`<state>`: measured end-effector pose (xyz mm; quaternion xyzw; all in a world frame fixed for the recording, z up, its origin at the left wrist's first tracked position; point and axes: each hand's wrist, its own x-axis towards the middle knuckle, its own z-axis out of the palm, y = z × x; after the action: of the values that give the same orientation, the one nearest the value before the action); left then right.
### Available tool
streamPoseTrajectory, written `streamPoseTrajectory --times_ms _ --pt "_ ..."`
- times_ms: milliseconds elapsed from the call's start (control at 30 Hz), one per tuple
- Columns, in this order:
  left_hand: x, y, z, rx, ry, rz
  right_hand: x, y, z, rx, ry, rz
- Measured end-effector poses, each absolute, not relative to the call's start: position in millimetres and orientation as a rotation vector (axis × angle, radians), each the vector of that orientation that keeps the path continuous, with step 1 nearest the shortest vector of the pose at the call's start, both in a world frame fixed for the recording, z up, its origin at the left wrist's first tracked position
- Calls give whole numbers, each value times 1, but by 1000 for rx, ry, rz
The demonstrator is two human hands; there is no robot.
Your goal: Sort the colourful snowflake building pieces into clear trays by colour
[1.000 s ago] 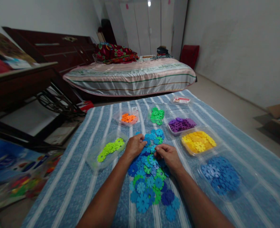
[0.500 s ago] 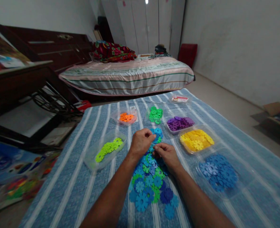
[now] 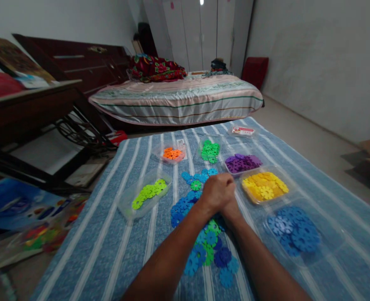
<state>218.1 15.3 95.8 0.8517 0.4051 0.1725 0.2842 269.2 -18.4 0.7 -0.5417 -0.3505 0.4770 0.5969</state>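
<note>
My left hand (image 3: 215, 191) is closed over the pile, its fingers curled at the far side of the other hand. What it holds, if anything, is hidden. My right hand (image 3: 231, 205) meets it from the right, and its fingers are covered by the left hand. Beneath both lies a loose pile of flower-shaped plastic discs in blue (image 3: 185, 205), green (image 3: 214, 226) and dark blue (image 3: 223, 256). More light-blue discs (image 3: 189, 179) and one green disc (image 3: 196, 185) lie just beyond the left wrist.
Clear plastic tubs hold lime discs (image 3: 150, 192), orange discs (image 3: 172, 154), green discs (image 3: 210, 151), purple discs (image 3: 244, 163), yellow discs (image 3: 265, 187) and blue discs (image 3: 293, 230). A labelled lid (image 3: 243, 131) lies at the far edge of the striped cloth (image 3: 109, 234). Beyond stands a bed (image 3: 178, 102).
My left hand has moved right and now covers my right hand's fingers; before, the two were apart. Blue discs left of the wrist are now uncovered. The view has shifted slightly left.
</note>
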Motion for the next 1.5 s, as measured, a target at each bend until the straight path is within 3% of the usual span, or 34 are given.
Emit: streamPoseTrajectory --times_ms 200,467,900,1100,1200,1500 --pt "159 71 81 2417 1675 133 264 -24 13 -1166 -778 1167" --pt "146 80 61 2440 1638 -73 264 -25 16 -1163 -768 1171" --pt "138 99 66 2136 1395 314 263 -24 16 -1170 -748 1161" --pt "178 113 100 1539 1254 942 263 -25 17 -1158 -736 1180" --pt "191 116 101 1436 1194 1044 263 -24 17 -1153 -730 1186" --pt "177 92 54 2270 1377 338 264 -22 13 -1156 -760 1154"
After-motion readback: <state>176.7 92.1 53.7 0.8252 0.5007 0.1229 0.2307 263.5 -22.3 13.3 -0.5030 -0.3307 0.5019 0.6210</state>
